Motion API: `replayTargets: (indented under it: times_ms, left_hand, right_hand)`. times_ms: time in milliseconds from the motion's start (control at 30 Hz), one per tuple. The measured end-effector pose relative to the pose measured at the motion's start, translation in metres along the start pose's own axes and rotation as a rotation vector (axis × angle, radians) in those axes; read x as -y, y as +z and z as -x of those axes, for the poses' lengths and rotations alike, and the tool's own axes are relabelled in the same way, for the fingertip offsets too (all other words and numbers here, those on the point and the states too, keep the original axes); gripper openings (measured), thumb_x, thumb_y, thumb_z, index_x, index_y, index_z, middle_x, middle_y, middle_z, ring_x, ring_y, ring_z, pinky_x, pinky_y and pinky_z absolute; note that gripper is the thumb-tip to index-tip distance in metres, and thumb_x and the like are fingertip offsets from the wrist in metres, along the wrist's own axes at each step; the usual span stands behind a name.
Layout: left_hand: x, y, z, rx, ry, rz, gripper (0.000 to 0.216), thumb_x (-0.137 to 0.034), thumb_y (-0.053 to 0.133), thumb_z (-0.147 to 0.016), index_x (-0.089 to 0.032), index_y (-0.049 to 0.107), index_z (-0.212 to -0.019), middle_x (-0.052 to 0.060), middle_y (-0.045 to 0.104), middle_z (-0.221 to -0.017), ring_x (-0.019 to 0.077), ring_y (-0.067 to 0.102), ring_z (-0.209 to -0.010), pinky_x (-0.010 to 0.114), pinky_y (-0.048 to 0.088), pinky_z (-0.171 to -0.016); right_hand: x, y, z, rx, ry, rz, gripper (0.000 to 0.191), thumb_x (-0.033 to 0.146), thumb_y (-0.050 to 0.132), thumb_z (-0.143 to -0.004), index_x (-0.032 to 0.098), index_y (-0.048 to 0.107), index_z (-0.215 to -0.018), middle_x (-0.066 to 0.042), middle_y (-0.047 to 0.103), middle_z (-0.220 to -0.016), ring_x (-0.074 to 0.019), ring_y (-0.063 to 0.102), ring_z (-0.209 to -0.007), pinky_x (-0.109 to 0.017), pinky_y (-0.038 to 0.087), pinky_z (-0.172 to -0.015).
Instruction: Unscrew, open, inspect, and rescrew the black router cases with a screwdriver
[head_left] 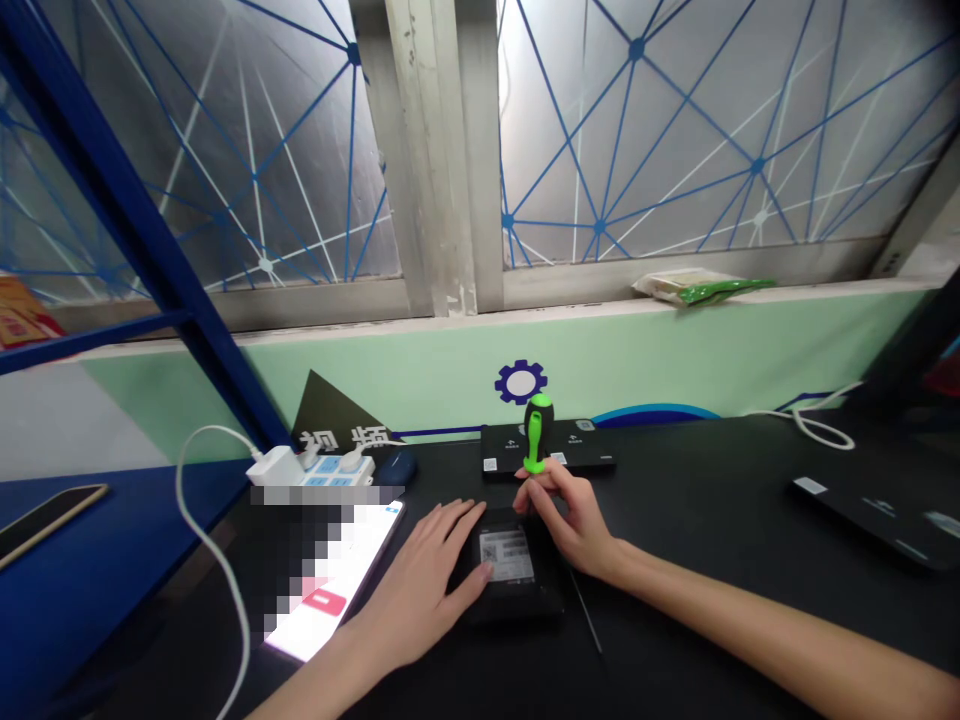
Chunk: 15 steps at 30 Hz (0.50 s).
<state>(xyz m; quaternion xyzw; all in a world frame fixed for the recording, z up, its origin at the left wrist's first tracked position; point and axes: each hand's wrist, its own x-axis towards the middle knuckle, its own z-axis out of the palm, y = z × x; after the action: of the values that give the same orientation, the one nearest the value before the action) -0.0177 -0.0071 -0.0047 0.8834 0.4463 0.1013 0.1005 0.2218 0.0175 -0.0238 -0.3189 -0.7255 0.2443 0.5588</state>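
A small black box-shaped device point(508, 598) with a white printed label point(506, 556) lies on the black table before me. My left hand point(439, 570) rests flat along its left side, fingers stretched out and the thumb on the label's edge. At the device's far right corner, my right hand point(570, 505) pinches a screwdriver point(537, 432) just below its green and black handle. The screwdriver stands almost upright; its tip is hidden behind my fingers. Right of the device, a thin metal rod point(586, 612) lies on the table.
Behind the screwdriver lie flat black devices point(589, 447); another black device point(874, 518) is at right. A lit phone point(337, 580), a power strip point(337, 468) with chargers and a white cable point(225, 560) occupy the left. A second phone point(49, 520) lies on a blue surface.
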Motion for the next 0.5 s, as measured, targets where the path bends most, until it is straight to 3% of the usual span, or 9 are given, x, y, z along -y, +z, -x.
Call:
replayTargets:
  times_ms: [500]
  left_hand:
    - [0.0043, 0.0033, -0.0016, -0.042, 0.041, -0.011, 0.059, -0.057, 0.04, -0.101, -0.031, 0.031, -0.153, 0.007, 0.039, -0.155, 0.0327, 0.035, -0.142, 0.052, 0.035, -0.112]
  right_hand:
    - [-0.001, -0.0018, 0.0013, -0.003, -0.018, -0.005, 0.019, 0.031, 0.045, -0.102, 0.02, 0.059, -0.094, -0.006, 0.071, -0.08, -0.0194, 0.067, -0.076, -0.032, 0.053, -0.075]
